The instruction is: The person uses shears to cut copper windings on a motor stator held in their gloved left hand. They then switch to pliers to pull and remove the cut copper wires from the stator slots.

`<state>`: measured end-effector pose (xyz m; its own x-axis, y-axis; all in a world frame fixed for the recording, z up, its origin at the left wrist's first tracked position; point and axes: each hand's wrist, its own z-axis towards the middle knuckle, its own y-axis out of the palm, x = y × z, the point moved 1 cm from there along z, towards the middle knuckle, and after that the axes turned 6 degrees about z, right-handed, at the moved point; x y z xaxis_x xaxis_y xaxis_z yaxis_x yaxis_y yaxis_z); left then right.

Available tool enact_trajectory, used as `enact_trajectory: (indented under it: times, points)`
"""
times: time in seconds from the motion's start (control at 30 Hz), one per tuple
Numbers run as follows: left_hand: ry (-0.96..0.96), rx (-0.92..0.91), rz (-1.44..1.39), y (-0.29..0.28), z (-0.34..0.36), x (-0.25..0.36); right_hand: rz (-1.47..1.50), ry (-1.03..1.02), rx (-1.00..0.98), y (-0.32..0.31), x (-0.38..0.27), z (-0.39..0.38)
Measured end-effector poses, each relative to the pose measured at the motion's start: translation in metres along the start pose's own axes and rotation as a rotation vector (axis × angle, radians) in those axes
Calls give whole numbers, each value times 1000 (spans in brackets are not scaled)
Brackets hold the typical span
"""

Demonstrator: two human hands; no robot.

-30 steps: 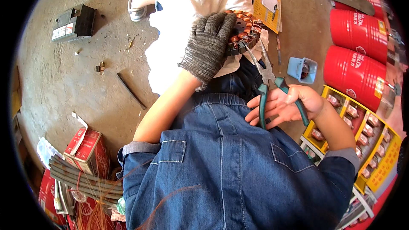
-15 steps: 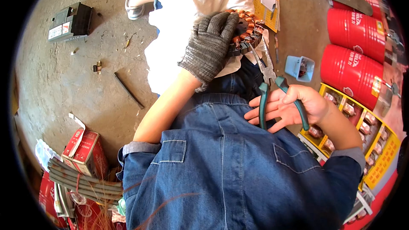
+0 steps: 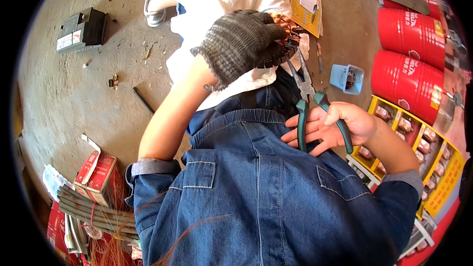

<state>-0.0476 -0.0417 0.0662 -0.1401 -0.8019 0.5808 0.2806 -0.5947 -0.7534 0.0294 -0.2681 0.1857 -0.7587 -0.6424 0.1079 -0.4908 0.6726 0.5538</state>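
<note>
My left hand [image 3: 239, 44], in a dark grey knitted glove, grips a ring-shaped motor stator [image 3: 290, 41] wound with copper wire. The glove covers much of the ring, which rests on a white cloth [image 3: 295, 76] over my lap. Long-nose pliers [image 3: 306, 88] with green handles lie in my bare right hand [image 3: 331, 125]. Its thumb is over one handle and its fingers reach behind the other. The plier jaws are spread, with their tips up against the near right edge of the stator; what lies between them is too small to tell.
On the floor to the left are a black battery [image 3: 81, 29], a dark rod [image 3: 144, 100] and a red box [image 3: 97, 175] beside bundled grey tubes [image 3: 98, 212]. To the right stand a blue bin [image 3: 340, 76], red drums [image 3: 406, 79] and a yellow rack [image 3: 414, 138] of small packages. A yellow board [image 3: 301, 7] lies ahead.
My left hand has turned over the stator and its wrist has shifted left, covering more of the ring. The pliers have moved slightly left, still spread, in my right hand.
</note>
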Motion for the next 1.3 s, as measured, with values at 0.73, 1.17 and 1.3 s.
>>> enact_trajectory:
  times: [0.73, 1.17, 1.3]
  points:
    - [171, 282, -186, 67, -48, 79, -29, 52, 55, 14, -23, -12]
    - [155, 396, -198, 71, -35, 77, -18, -9, -79, -9, -30, -2]
    - [262, 399, -120, 69, -32, 75, 41, -65, -165, -42, -13, 10]
